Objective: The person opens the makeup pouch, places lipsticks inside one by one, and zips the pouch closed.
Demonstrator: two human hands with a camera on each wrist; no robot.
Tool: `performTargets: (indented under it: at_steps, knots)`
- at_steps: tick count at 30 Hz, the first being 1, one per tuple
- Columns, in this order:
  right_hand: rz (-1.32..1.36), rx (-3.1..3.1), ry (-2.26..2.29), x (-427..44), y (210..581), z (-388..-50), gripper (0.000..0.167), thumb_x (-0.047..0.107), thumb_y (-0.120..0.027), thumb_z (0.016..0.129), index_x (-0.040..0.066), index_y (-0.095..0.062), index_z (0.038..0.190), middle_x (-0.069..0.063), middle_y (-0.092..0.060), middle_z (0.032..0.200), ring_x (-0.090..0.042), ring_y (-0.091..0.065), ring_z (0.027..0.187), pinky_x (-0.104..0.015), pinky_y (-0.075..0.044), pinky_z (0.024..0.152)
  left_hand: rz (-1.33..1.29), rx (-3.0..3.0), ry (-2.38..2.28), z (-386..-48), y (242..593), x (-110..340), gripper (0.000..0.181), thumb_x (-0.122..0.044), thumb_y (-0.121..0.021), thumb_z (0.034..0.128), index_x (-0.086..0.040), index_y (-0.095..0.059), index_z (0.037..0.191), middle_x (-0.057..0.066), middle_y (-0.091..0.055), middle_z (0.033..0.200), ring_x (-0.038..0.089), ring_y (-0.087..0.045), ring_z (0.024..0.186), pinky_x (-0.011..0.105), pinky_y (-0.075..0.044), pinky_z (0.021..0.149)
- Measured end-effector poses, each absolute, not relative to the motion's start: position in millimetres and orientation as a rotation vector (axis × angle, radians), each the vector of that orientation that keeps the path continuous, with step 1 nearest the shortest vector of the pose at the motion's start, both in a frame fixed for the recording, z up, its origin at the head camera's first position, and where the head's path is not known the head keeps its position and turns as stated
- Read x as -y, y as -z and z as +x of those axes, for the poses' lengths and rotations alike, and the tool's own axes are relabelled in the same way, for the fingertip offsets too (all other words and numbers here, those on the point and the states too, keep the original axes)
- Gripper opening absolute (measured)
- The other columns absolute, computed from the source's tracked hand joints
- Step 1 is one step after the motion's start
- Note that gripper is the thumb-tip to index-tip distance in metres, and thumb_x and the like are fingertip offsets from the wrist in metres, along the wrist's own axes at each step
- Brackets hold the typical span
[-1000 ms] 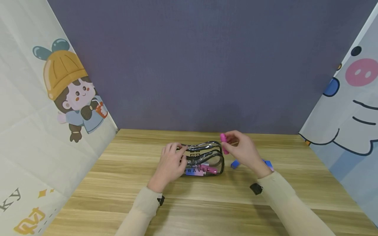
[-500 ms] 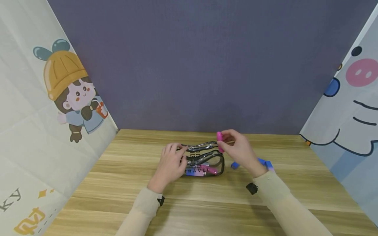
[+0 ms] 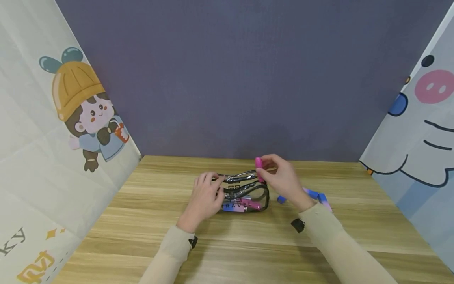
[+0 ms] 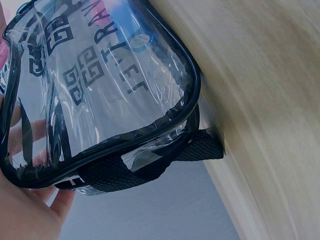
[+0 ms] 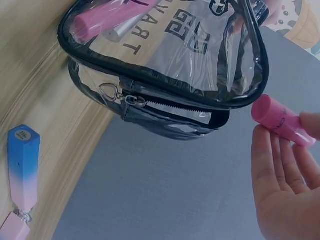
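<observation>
The pink tube (image 3: pixel 259 165) is pinched between thumb and fingers of the right hand (image 3: pixel 283 178), held over the right end of the clear pouch (image 3: pixel 241 192) on the worktop (image 3: pixel 227 240). The left hand (image 3: pixel 205 194) grasps the pouch's mouth at its other end. The step in hand looks like loading the pouch, and the next move probably calls for lowering the tube between the rims without snagging. Another pink tube (image 5: pixel 102 21) lies inside (other contents blur behind lettering and glare). Whether the held tube touches the rim is unclear; plastic partly veils the left fingers. The right forearm crowds some blue-and-pink sticks (image 3: pixel 324 202), making their number hard to count.
</observation>
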State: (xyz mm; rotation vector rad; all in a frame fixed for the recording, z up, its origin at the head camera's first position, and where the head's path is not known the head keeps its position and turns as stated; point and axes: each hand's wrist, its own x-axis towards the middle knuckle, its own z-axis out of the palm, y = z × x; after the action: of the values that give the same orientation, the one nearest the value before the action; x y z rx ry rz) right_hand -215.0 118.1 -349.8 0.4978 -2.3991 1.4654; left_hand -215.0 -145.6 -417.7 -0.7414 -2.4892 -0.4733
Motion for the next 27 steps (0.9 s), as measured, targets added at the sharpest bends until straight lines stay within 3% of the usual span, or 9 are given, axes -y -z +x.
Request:
performTargets:
  at_steps: [27]
  knots:
    - [0.508, 2.371, -1.543, -98.5, 365.1, -222.6, 0.030, 0.005, -0.076, 0.090, 0.001, -0.066, 0.117, -0.011, -0.070, 0.106, -0.025, -0.067, 0.098, -0.033, -0.057, 0.086, -0.742, 2.505, 0.462, -215.2, 416.8, 148.0, 0.041, -0.020, -0.050, 0.0980, -0.008, -0.065, 0.134, 0.010, -0.057, 0.125, 0.030, -0.047, 0.119, 0.049, -0.039, 0.101]
